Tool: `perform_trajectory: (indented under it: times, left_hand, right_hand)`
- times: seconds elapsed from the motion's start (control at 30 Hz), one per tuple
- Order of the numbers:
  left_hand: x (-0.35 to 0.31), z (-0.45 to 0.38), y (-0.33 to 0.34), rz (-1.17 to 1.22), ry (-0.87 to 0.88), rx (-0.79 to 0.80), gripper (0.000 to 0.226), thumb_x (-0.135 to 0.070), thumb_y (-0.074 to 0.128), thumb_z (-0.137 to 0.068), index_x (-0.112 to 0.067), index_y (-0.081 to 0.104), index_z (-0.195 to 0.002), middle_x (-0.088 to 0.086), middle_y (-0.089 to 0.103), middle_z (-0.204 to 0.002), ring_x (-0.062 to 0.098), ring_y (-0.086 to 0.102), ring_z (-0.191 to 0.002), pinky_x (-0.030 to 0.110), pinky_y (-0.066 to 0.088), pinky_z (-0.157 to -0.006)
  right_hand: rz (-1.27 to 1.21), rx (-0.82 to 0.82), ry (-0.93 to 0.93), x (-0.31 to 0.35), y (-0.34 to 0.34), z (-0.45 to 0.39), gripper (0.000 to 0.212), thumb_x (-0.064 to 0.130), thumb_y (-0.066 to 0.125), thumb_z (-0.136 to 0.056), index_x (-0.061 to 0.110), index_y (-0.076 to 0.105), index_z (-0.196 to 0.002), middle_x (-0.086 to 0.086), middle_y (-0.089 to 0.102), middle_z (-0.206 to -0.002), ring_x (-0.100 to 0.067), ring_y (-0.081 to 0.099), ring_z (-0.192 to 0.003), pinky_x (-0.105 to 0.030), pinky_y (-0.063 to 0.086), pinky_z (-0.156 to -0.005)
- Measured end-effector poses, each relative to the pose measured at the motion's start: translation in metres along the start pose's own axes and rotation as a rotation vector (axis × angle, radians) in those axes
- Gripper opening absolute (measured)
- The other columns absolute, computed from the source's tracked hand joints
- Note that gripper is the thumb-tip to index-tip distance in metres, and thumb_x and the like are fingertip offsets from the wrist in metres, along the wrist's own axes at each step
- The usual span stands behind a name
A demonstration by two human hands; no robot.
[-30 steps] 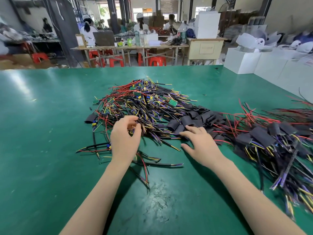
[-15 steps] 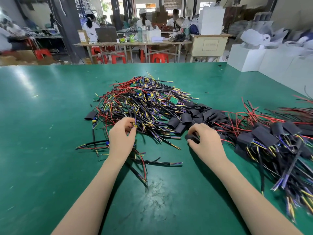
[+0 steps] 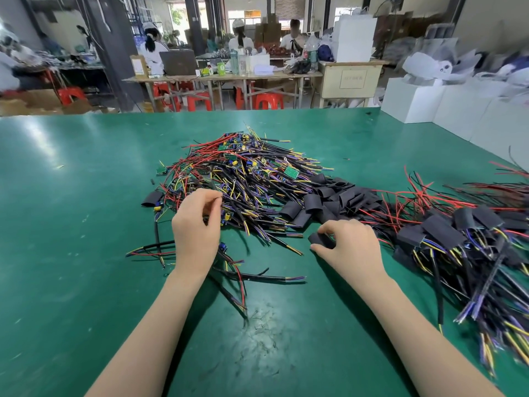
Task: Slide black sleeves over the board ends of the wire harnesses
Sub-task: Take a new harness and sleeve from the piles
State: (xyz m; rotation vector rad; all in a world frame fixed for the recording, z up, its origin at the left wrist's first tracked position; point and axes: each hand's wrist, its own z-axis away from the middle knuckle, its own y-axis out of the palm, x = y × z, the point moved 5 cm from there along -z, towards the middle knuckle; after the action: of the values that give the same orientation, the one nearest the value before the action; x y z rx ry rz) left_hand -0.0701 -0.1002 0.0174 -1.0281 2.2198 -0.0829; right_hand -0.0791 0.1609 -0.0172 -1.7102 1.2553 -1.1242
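Note:
A tangled pile of wire harnesses (image 3: 246, 179) with small green boards lies in the middle of the green table (image 3: 71, 224). My left hand (image 3: 197, 230) sits at the pile's near left edge, fingers curled and pinching a harness there. Loose black sleeves (image 3: 329, 199) are heaped just right of the pile. My right hand (image 3: 349, 247) rests on the table in front of that heap and pinches one black sleeve (image 3: 320, 239) between thumb and fingers. At the far right lies a pile of sleeved harnesses (image 3: 463, 233).
A single black sleeve (image 3: 151, 199) lies left of the pile. A few loose harnesses (image 3: 257, 277) lie between my forearms. White boxes (image 3: 458, 107) stand along the table's right far edge. People work at benches beyond the far edge.
My right hand, flat by the sleeves a second ago, curled round one black sleeve and drew it toward me. My left hand lifted slightly at the pile's edge, fingers pinching.

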Motion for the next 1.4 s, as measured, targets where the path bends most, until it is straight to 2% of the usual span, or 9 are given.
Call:
perform_trajectory:
  times: [0.17, 0.3, 0.4, 0.53, 0.73, 0.87, 0.97, 1.17, 1.4]
  left_hand:
    - [-0.050, 0.016, 0.010, -0.063, 0.409, 0.090, 0.005, 0.003, 0.064, -0.088, 0.000, 0.067, -0.084, 0.005, 0.065, -0.082, 0.020, 0.055, -0.075, 0.026, 0.047, -0.073]
    - [-0.074, 0.033, 0.029, 0.005, 0.537, 0.392, 0.016, -0.021, 0.066, -0.089, -0.006, 0.067, -0.083, -0.001, 0.059, -0.072, 0.019, 0.053, -0.067, 0.029, 0.046, -0.066]
    - [-0.067, 0.033, 0.032, 0.012, 0.433, 0.523, 0.030, -0.036, 0.060, -0.091, -0.009, 0.069, -0.103, -0.004, 0.061, -0.074, 0.017, 0.057, -0.069, 0.033, 0.048, -0.071]
    - [-0.041, 0.017, 0.025, -0.065, 0.254, 0.459, 0.014, -0.016, 0.068, -0.089, -0.009, 0.072, -0.101, -0.003, 0.067, -0.087, 0.017, 0.060, -0.086, 0.040, 0.049, -0.084]
    - [-0.008, -0.005, 0.019, 0.661, -0.410, 0.463, 0.038, -0.032, 0.045, -0.093, -0.010, 0.070, -0.110, 0.005, 0.072, -0.113, 0.016, 0.063, -0.112, 0.027, 0.050, -0.094]
    - [0.011, -0.005, 0.014, -0.052, -0.056, 0.362, 0.039, 0.008, 0.051, -0.089, -0.008, 0.064, -0.122, 0.005, 0.066, -0.121, 0.020, 0.056, -0.117, 0.030, 0.041, -0.101]
    - [0.021, 0.005, 0.029, -0.347, 0.151, 0.472, 0.040, 0.005, 0.061, -0.085, -0.007, 0.063, -0.123, 0.007, 0.066, -0.120, 0.032, 0.052, -0.117, 0.042, 0.039, -0.096]
    - [0.024, 0.002, 0.023, -0.413, 0.234, 0.411, 0.018, -0.011, 0.078, -0.079, -0.014, 0.074, -0.096, 0.006, 0.064, -0.095, 0.034, 0.055, -0.093, 0.040, 0.041, -0.077]
    - [0.017, -0.001, 0.017, -0.222, 0.217, 0.492, 0.008, -0.016, 0.075, -0.084, -0.013, 0.068, -0.087, -0.003, 0.067, -0.096, 0.024, 0.058, -0.096, 0.042, 0.043, -0.085]
  right_hand:
    - [0.013, -0.006, -0.002, -0.001, 0.000, 0.000, 0.035, 0.056, 0.067, -0.077, 0.028, 0.070, -0.098, 0.003, 0.069, -0.089, -0.024, 0.056, -0.091, -0.032, 0.039, -0.078]
    - [-0.028, 0.003, 0.007, -0.001, 0.000, 0.000, 0.034, 0.049, 0.069, -0.077, 0.027, 0.070, -0.103, 0.001, 0.071, -0.094, -0.026, 0.058, -0.095, -0.033, 0.042, -0.082]
    - [-0.060, 0.014, 0.029, -0.002, 0.002, 0.000, 0.029, 0.038, 0.069, -0.077, 0.024, 0.070, -0.103, -0.002, 0.071, -0.094, -0.027, 0.057, -0.096, -0.033, 0.043, -0.083]
    - [-0.083, 0.049, 0.037, -0.001, 0.005, 0.002, 0.029, 0.031, 0.064, -0.079, 0.024, 0.069, -0.106, -0.002, 0.070, -0.097, -0.026, 0.054, -0.100, -0.030, 0.042, -0.079]
    - [-0.087, 0.025, 0.003, 0.003, -0.002, 0.001, 0.025, 0.032, 0.064, -0.080, 0.020, 0.070, -0.101, -0.002, 0.072, -0.095, -0.027, 0.060, -0.094, -0.032, 0.048, -0.077]
    - [-0.197, 0.018, 0.026, 0.001, -0.008, 0.002, 0.023, 0.031, 0.068, -0.077, 0.019, 0.072, -0.096, 0.000, 0.073, -0.091, -0.023, 0.065, -0.090, -0.033, 0.050, -0.078]
    - [-0.246, 0.055, 0.003, 0.003, -0.010, 0.004, 0.021, 0.028, 0.070, -0.075, 0.020, 0.072, -0.094, 0.005, 0.074, -0.089, -0.019, 0.066, -0.088, -0.033, 0.051, -0.080]
    - [-0.246, 0.101, -0.060, 0.006, -0.012, 0.007, 0.021, 0.026, 0.070, -0.075, 0.019, 0.071, -0.095, 0.005, 0.073, -0.088, -0.019, 0.065, -0.088, -0.033, 0.050, -0.082]
    - [-0.174, 0.169, -0.111, 0.006, -0.009, 0.008, 0.031, 0.035, 0.075, -0.074, 0.017, 0.071, -0.100, -0.001, 0.071, -0.095, -0.024, 0.063, -0.091, -0.036, 0.050, -0.082]
